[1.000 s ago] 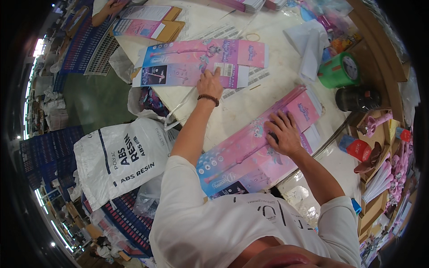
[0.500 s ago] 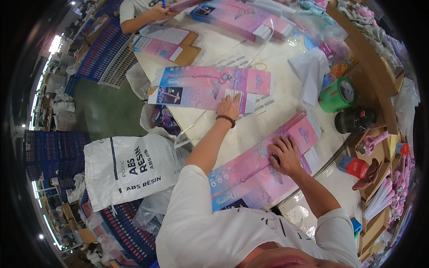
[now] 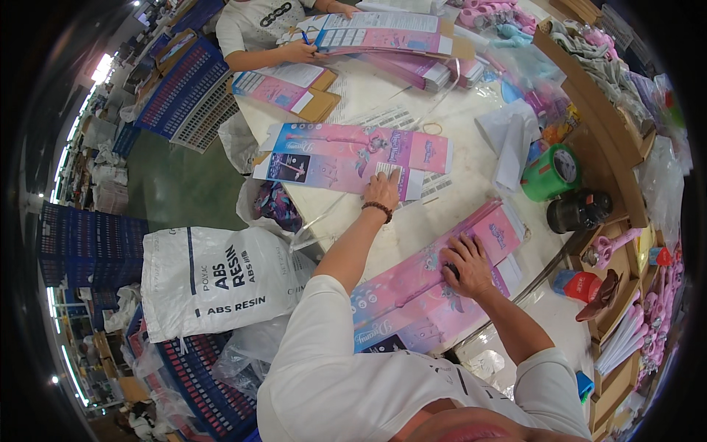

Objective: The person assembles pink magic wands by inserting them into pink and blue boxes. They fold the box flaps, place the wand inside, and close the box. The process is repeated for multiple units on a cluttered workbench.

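Note:
My left hand (image 3: 383, 188) lies with extended fingers on a small white label (image 3: 387, 172) on a flattened pink-and-blue printed box (image 3: 335, 152). A dark bead bracelet circles that wrist. Nearer to me, a stack of similar flattened boxes (image 3: 423, 283) slants across the table corner. My right hand (image 3: 469, 265) rests on it, fingers spread. A small dark thing shows beside its thumb; I cannot make out what it is or whether the hand holds it.
Across the table a co-worker holds a bundle of printed flat boxes (image 3: 390, 40) and a blue pen (image 3: 305, 37). Green tape (image 3: 551, 173) and a black bottle (image 3: 580, 210) stand at right, beside cardboard trays of pink parts. A white sack (image 3: 224, 280) sits at left.
The co-worker has brought a bundle of flat boxes further into view, over the far side of the table. My hands keep their places on the boxes; the view has shifted slightly.

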